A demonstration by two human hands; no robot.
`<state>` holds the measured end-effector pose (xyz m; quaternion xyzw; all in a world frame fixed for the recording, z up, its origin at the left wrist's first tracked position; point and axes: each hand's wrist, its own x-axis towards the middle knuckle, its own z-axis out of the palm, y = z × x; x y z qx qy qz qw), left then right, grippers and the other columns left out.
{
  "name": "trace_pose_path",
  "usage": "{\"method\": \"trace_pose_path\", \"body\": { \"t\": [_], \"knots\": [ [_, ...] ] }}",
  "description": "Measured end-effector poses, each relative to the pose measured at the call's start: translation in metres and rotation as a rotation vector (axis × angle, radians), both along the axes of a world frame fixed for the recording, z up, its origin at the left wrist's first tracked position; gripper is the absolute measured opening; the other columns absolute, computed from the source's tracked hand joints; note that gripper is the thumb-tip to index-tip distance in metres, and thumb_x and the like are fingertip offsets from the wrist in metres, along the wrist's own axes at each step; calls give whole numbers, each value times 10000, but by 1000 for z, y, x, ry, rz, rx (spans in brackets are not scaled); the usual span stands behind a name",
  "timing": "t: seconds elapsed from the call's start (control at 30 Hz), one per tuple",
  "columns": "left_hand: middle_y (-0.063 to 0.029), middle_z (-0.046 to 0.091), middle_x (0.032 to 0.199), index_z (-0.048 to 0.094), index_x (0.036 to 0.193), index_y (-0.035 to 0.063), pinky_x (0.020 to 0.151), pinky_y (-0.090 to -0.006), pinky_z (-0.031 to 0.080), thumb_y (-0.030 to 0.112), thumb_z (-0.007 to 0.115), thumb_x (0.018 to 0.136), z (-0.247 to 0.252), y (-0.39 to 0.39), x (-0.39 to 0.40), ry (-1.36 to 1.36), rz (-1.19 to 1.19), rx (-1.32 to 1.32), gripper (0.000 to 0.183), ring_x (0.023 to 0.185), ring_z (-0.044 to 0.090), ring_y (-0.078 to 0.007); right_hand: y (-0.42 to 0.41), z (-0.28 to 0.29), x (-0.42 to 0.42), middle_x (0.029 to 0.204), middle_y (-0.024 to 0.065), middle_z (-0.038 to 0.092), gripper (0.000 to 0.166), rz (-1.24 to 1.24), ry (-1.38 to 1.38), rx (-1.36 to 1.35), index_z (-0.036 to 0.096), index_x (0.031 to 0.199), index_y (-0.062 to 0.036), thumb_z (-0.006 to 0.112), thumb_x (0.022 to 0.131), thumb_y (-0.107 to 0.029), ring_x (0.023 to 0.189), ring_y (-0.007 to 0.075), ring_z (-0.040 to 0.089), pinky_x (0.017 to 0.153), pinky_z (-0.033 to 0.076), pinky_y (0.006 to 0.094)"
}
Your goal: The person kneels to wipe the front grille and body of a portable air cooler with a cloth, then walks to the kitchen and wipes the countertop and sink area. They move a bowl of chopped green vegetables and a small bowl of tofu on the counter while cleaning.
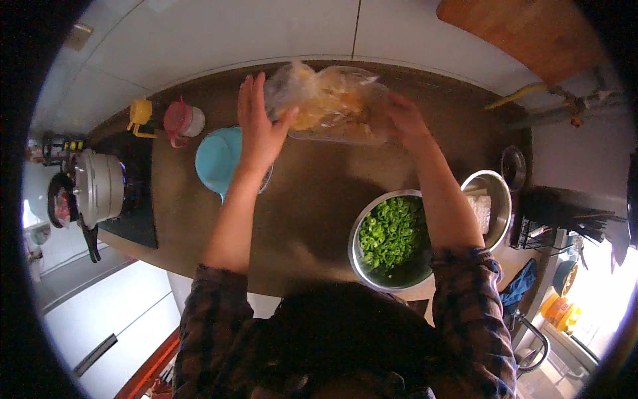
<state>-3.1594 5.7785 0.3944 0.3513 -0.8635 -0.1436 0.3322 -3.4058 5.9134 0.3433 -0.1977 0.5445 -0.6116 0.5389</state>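
Observation:
My left hand (261,127) is at the left side of a clear plastic bag (339,99) with yellowish contents, its fingers spread and its thumb over the bag's edge. At the bag's right end is my right hand (406,119), blurred; whether its fingers grip the plastic is unclear. Under or around the bag shows the rim of a clear container (339,139). A light blue plastic dipper (217,159) lies beside my left wrist, partly hidden. By my right forearm stands a metal bowl (355,249) of sliced green peppers (391,232).
Far left, a pressure cooker (102,184) stands on the stove (137,214). Near the wall are a pink-lidded jar (184,122) and a yellow-topped one (141,112). Another metal bowl (504,219) holds pale blocks at right, near a dark knife rack (548,214) and a faucet (541,344).

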Motion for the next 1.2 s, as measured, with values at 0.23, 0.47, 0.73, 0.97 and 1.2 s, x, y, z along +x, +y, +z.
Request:
{"method": "trace_pose_path", "body": {
  "t": [0.23, 0.47, 0.73, 0.97, 1.2],
  "knots": [
    [-244, 325, 1346, 280, 1341, 2, 1029, -439, 266, 318, 608, 819, -33, -36, -9, -16, 14, 68, 693, 1252, 310, -378, -1, -29, 25, 1061, 66, 613, 384, -230, 112, 0, 474, 1230, -63, 564, 870, -163, 918, 145, 581, 789, 469, 268],
    [-170, 265, 1418, 207, 1391, 29, 1046, -382, 258, 144, 481, 908, -22, 137, 52, 26, -212, 781, 567, 1282, 309, -283, 211, 76, -17, 1111, 103, 580, 319, -614, 1201, 280, 514, 1174, -28, 533, 856, -45, 971, 167, 563, 834, 449, 273],
    [-86, 565, 1027, 361, 1242, 46, 721, -377, 529, 183, 542, 879, -80, 258, 67, 88, -145, 2009, 428, 923, 577, -202, 382, 31, 30, 929, 89, 606, 423, -938, -20, 439, 478, 1193, -48, 549, 879, -323, 777, 187, 612, 579, 480, 275],
    [-48, 551, 839, 503, 996, 49, 636, -389, 543, 49, 535, 760, -84, 254, 64, 189, -61, 2019, 238, 772, 594, -215, 362, -10, 23, 898, 136, 602, 232, -834, -200, 248, 500, 1020, 35, 481, 837, -107, 701, 217, 616, 585, 562, 342],
    [-70, 565, 896, 520, 988, 42, 646, -397, 558, 36, 563, 744, -41, 217, 88, 401, 112, 1920, 248, 806, 598, -225, 341, -8, 33, 889, 151, 574, 312, -939, -33, 255, 469, 1033, 81, 478, 748, -46, 675, 234, 611, 545, 573, 358]
  ]
}}
